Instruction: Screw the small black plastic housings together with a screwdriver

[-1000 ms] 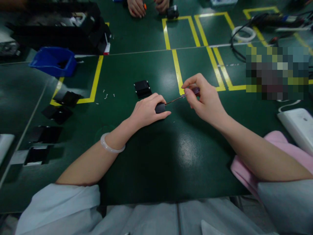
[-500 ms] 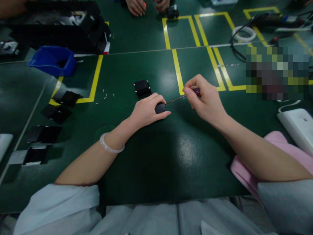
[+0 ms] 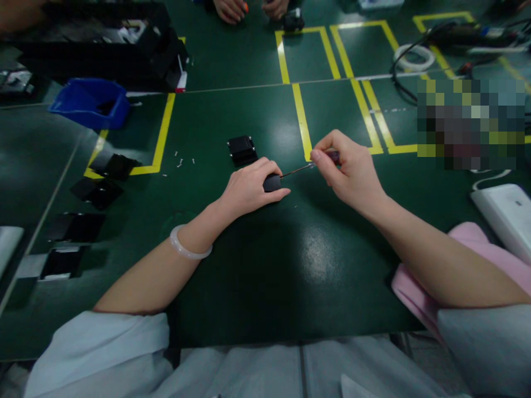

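Observation:
My left hand (image 3: 251, 187) is closed round a small black block (image 3: 272, 183) on the green tabletop, thumb and fingers on opposite sides of it. In my right hand (image 3: 346, 168) is a screwdriver (image 3: 297, 169), its dark handle pinched between thumb and fingers. The thin shaft slants down to the left, and its tip meets the right end of the block. Just beyond my left hand lies a flat black part (image 3: 241, 149) with small shiny spots at its corners. My left hand hides most of the block.
Small screws (image 3: 180, 163) lie left of my left hand. Several black parts (image 3: 77, 226) line the left side, below a blue bin (image 3: 91, 104) and black trays (image 3: 99, 50). A pink cloth (image 3: 418, 287) and a white box (image 3: 508, 215) sit right. Another person's hands (image 3: 232, 10) are across the table.
My right hand has turned very slightly round the screwdriver handle. The block, the left hand and the other parts look the same.

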Demonstrator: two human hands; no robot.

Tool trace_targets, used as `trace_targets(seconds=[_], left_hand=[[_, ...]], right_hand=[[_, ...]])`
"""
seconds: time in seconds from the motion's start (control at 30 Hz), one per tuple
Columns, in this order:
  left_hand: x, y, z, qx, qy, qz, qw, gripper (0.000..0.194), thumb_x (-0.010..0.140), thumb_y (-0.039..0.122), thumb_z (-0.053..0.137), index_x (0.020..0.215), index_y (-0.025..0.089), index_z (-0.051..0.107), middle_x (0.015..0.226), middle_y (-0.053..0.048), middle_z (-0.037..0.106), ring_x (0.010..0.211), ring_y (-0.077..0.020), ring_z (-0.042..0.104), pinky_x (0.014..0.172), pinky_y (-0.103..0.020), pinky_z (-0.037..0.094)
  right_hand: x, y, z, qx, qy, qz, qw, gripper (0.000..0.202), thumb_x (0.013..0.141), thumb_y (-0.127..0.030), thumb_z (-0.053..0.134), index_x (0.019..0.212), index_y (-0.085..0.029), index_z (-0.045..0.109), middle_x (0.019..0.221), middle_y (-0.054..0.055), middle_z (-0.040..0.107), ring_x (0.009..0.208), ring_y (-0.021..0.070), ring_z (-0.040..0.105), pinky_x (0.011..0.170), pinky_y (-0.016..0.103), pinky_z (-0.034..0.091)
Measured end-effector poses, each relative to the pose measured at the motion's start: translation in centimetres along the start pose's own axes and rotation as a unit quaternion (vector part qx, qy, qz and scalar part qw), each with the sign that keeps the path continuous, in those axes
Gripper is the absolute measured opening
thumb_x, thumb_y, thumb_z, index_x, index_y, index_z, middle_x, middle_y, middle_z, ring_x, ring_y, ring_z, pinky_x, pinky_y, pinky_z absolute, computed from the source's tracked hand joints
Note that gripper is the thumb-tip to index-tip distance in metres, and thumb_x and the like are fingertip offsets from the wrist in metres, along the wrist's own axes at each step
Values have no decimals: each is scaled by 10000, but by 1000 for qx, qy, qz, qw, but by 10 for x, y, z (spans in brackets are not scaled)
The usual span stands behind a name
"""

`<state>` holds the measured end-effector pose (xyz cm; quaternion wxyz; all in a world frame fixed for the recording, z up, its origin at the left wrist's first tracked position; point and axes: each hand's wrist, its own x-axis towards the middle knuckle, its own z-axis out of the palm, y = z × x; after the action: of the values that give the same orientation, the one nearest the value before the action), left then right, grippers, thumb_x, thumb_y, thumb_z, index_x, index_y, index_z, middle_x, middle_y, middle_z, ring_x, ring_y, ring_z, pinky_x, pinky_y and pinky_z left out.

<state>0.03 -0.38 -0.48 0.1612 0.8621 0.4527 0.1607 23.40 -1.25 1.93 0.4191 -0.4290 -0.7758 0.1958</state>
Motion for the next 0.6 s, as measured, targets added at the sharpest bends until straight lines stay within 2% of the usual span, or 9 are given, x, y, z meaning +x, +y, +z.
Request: trace_targets(seconds=[0.07, 0.13, 0.23, 0.4, 0.6], left_hand=[[0, 0, 0, 0, 0, -1, 1000, 390, 884, 561, 625, 1042, 206, 648, 1097, -54, 680, 970, -228, 643, 804, -332, 475], [-1, 0, 0, 1, 1, -2, 1000, 385, 882, 556, 630, 1041, 206, 648, 1096, -54, 681, 969, -228, 643, 806, -335, 475], [-1, 1, 0, 1, 1, -1, 1000, 381, 885, 553, 630, 1038, 204, 649, 1099, -53, 681, 969, -228, 644, 811, -338, 475], [0, 0, 0, 2, 3, 0, 1000, 386, 886, 554, 636, 1043, 202, 651, 1097, -51, 681, 967, -227, 645, 804, -334, 474], [1, 0, 0, 3, 0, 1, 1000, 395, 890, 562, 624, 1045, 199, 648, 1092, -58, 677, 974, -229, 643, 810, -337, 477]], right_hand=[[0, 0, 0, 4, -5, -3, 1000, 80, 993, -309, 508, 959, -238, 521, 679, -56, 528, 531, 97, 517, 566, 303, 386], [0, -1, 0, 9, -10, -3, 1000, 60, 981, -267, 500, 1029, -241, 524, 718, -48, 541, 555, 106, 539, 588, 314, 417], [0, -1, 0, 11, -5, -2, 1000, 45, 982, -283, 507, 977, -243, 526, 741, -39, 551, 583, 107, 549, 595, 314, 421], [1, 0, -1, 0, 1, 0, 1000, 205, 998, -371, 532, 848, -232, 513, 655, -49, 523, 555, 98, 526, 555, 299, 358], [0, -2, -1, 12, -12, 4, 1000, 34, 978, -250, 503, 1007, -243, 520, 730, -44, 545, 569, 105, 540, 599, 319, 421]])
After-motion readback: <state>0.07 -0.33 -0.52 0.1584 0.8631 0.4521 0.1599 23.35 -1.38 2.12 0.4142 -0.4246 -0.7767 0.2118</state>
